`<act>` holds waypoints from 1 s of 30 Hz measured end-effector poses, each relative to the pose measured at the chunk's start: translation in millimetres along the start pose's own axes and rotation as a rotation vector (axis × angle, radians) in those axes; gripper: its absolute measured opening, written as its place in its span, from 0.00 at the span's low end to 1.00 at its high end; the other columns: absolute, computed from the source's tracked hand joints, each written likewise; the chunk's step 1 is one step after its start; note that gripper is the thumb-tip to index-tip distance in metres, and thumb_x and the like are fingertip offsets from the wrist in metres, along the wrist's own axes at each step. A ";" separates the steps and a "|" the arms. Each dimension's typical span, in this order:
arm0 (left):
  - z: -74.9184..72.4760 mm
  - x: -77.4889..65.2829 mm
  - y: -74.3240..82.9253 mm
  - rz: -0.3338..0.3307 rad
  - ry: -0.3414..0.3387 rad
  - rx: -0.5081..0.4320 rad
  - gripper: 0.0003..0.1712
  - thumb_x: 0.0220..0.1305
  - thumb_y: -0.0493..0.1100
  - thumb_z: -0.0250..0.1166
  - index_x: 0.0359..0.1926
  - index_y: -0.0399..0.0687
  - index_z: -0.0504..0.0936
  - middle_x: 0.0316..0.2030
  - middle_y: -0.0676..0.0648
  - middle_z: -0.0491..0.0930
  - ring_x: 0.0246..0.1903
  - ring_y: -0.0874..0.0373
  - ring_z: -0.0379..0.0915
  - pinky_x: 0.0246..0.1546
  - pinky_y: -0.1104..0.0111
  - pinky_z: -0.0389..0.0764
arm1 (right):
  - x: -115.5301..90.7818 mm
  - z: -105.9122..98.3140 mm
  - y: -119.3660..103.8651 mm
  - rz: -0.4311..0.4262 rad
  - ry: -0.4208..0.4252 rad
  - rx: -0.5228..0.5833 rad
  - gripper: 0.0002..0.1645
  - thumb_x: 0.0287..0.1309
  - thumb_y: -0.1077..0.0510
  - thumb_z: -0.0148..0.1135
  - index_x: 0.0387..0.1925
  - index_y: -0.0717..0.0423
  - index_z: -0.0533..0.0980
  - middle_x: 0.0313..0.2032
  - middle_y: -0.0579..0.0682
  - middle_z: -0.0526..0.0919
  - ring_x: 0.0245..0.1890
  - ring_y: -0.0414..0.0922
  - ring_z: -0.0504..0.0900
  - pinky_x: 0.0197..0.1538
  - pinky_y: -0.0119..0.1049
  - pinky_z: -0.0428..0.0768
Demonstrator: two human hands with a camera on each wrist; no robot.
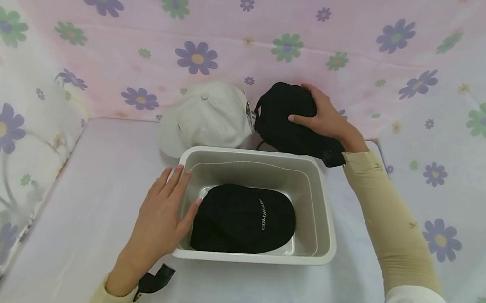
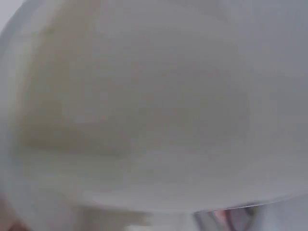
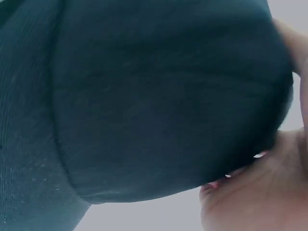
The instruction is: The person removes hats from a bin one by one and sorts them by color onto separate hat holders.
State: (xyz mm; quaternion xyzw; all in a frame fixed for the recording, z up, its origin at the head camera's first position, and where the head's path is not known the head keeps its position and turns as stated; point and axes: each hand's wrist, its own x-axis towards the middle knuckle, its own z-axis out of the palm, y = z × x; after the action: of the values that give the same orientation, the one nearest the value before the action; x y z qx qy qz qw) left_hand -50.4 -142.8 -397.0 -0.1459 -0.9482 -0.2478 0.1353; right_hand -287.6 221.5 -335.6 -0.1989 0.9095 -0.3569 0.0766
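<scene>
Behind a pale grey plastic bin (image 1: pixel 328 237), my right hand (image 1: pixel 326 116) grips a black cap (image 1: pixel 279 118), thumb on the near side and fingers over the far side. The right wrist view shows this cap's dark panels (image 3: pixel 159 110) close up. My left hand (image 1: pixel 163 219) rests at the bin's left rim, fingers extended. Inside the bin lies another black cap (image 1: pixel 232 219) with white lettering on its front. A blurred pale surface (image 2: pixel 168 96) fills most of the left wrist view; I cannot tell which part it is.
A white cap (image 1: pixel 213 114) sits behind the bin, left of the gripped black cap. Flower-printed cloth (image 1: pixel 236 34) rises at the back and both sides. The bin stands on a pale table surface (image 1: pixel 104 182).
</scene>
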 end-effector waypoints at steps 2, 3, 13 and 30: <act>-8.6 2.7 1.8 0.057 0.063 -0.011 0.31 0.65 0.38 0.69 0.67 0.32 0.74 0.68 0.33 0.71 0.69 0.34 0.64 0.67 0.41 0.67 | -7.1 -4.0 -5.3 0.010 -0.018 -0.015 0.54 0.67 0.47 0.63 0.81 0.59 0.44 0.80 0.58 0.47 0.80 0.56 0.45 0.79 0.57 0.46; -14.2 4.5 3.1 0.082 0.096 -0.027 0.29 0.62 0.35 0.70 0.64 0.33 0.77 0.67 0.34 0.73 0.67 0.35 0.67 0.65 0.42 0.70 | -11.7 -6.6 -8.1 0.016 -0.024 -0.018 0.53 0.69 0.47 0.61 0.81 0.59 0.43 0.80 0.58 0.45 0.80 0.56 0.43 0.79 0.57 0.44; -79.4 43.4 30.3 0.296 0.190 -0.385 0.25 0.61 0.28 0.69 0.61 0.38 0.82 0.61 0.43 0.81 0.60 0.48 0.78 0.66 0.76 0.70 | -63.1 -31.8 -14.7 0.080 0.144 0.080 0.43 0.76 0.43 0.50 0.82 0.46 0.46 0.81 0.49 0.44 0.81 0.49 0.40 0.79 0.59 0.42; -26.6 215.4 60.6 -0.227 -0.090 -1.444 0.33 0.84 0.52 0.37 0.58 0.28 0.78 0.42 0.41 0.88 0.48 0.46 0.85 0.59 0.58 0.81 | -70.3 14.8 65.0 0.384 0.293 0.599 0.42 0.81 0.44 0.34 0.79 0.67 0.41 0.81 0.61 0.39 0.81 0.54 0.34 0.81 0.47 0.35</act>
State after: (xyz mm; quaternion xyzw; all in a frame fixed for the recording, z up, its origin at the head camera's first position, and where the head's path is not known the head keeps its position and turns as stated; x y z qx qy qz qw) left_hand -223.0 -60.7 -277.7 -0.1095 -0.5624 -0.8174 -0.0602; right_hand -239.5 284.9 -390.8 0.0596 0.7869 -0.6106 0.0658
